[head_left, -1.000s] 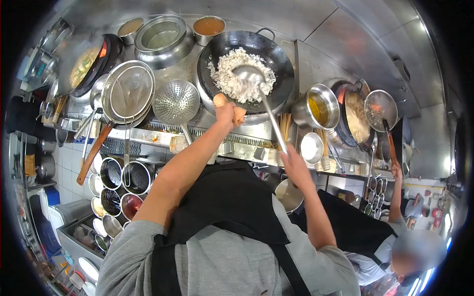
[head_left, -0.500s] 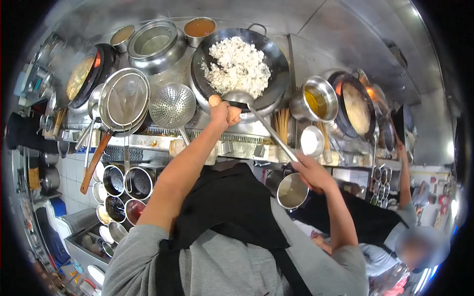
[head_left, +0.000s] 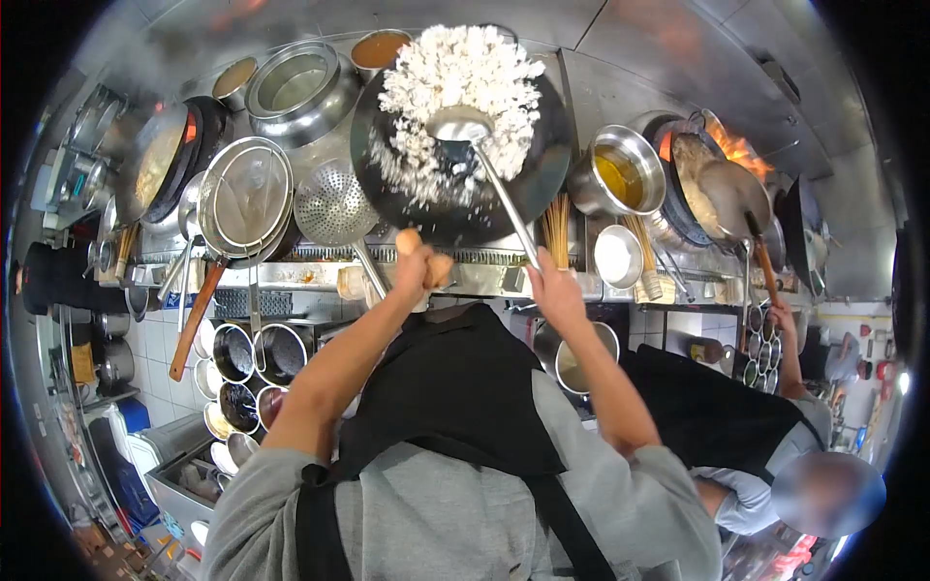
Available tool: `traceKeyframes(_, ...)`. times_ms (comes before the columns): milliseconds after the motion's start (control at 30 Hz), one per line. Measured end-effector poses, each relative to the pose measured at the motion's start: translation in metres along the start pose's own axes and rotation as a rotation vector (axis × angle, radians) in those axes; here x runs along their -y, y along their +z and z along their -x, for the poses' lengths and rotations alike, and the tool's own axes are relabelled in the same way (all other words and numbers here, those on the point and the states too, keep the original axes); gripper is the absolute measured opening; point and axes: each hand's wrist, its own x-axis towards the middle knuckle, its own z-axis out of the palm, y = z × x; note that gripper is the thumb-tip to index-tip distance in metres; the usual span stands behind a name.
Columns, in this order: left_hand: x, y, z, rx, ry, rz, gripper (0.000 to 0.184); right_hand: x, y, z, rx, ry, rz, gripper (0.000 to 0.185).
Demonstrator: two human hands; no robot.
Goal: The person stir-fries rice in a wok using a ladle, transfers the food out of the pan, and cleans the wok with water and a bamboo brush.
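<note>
My left hand (head_left: pixel 415 271) is closed around a tan cloth (head_left: pixel 440 271) at the near rim of a large black wok (head_left: pixel 542 184); the wok's handle is hidden under the cloth. White, crumbly food that looks like rice (head_left: pixel 463 63) is spread up the wok's far side, with loose bits in the air. My right hand (head_left: pixel 556 292) grips the end of a long metal ladle (head_left: pixel 506 201). Its bowl lies amid the food near the middle of the wok.
To the left are a perforated skimmer (head_left: pixel 334 200), a mesh strainer (head_left: pixel 244 194) and a steel pot (head_left: pixel 300 92). An oil pot (head_left: pixel 620 172) and a white bowl (head_left: pixel 617 256) stand on the right. Beyond, a co-worker's hand (head_left: pixel 783 318) holds a wooden-handled utensil near flames (head_left: pixel 738 150).
The wok has come toward me and tilted, throwing the food up its far side. My left hand has moved down; my right hand has moved left and up, carrying the ladle's bowl forward.
</note>
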Motion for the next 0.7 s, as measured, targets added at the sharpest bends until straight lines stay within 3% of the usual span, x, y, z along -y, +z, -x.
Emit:
traceKeyframes(33, 0.007, -0.004, 0.017, -0.04, -0.057, 0.059, 0.025, 0.003, -0.01, 0.005, 0.0, -0.007, 0.003, 0.04)
traceKeyframes(100, 0.015, -0.008, 0.034, -0.139, -0.084, 0.076, 0.03, 0.013, -0.04, 0.021, 0.091, 0.013, -0.334, 0.041)
traceKeyframes(133, 0.002, 0.006, 0.059, -0.181, -0.069, 0.089, 0.029, 0.013, -0.072, 0.031, 0.168, 0.025, -0.371, 0.039)
traceKeyframes(167, -0.05, 0.036, 0.104, -0.09, -0.121, 0.177, 0.023, 0.019, -0.109, 0.039, 0.281, 0.09, -0.426, 0.036)
traceKeyframes(200, -0.071, 0.05, 0.098, -0.049, -0.136, 0.275, 0.03, 0.019, -0.144, 0.045, 0.435, 0.163, -0.499, 0.032)
traceKeyframes(267, -0.11, 0.069, 0.076, 0.035, -0.138, 0.205, 0.02, 0.025, -0.192, 0.039, 0.679, 0.346, -0.44, 0.028)
traceKeyframes(300, -0.109, 0.074, 0.055, -0.018, -0.05, 0.295, 0.016, 0.02, -0.187, 0.032, 0.712, 0.323, -0.396, 0.028)
traceKeyframes(367, -0.066, 0.049, -0.005, 0.036, 0.112, 0.1, 0.014, -0.035, -0.092, 0.01, 0.363, -0.134, -0.273, 0.033)
traceKeyframes(400, -0.062, 0.038, 0.0, 0.135, 0.072, -0.03, 0.015, -0.038, -0.06, 0.0, 0.257, -0.087, -0.188, 0.036)
traceKeyframes(467, 0.01, 0.007, -0.076, 0.189, 0.026, 0.024, 0.016, -0.018, -0.03, -0.005, 0.128, 0.029, -0.048, 0.041)
traceKeyframes(500, 0.016, 0.001, -0.057, 0.258, -0.065, 0.08, 0.016, -0.012, -0.033, 0.003, 0.058, -0.042, -0.199, 0.038)
traceKeyframes(533, 0.022, 0.003, -0.036, 0.086, -0.056, 0.12, 0.017, -0.021, -0.023, 0.011, -0.041, -0.149, -0.252, 0.034)
traceKeyframes(600, 0.013, 0.014, -0.002, -0.045, 0.009, 0.15, 0.021, 0.0, -0.054, 0.032, 0.419, 0.283, -0.961, 0.033)
traceKeyframes(633, 0.01, 0.018, -0.008, -0.018, 0.038, 0.191, 0.02, 0.006, -0.056, 0.039, 0.478, 0.411, -1.291, 0.035)
traceKeyframes(700, -0.031, 0.043, 0.007, 0.03, 0.143, 0.275, 0.016, 0.032, -0.087, 0.037, 0.535, 0.521, -1.603, 0.041)
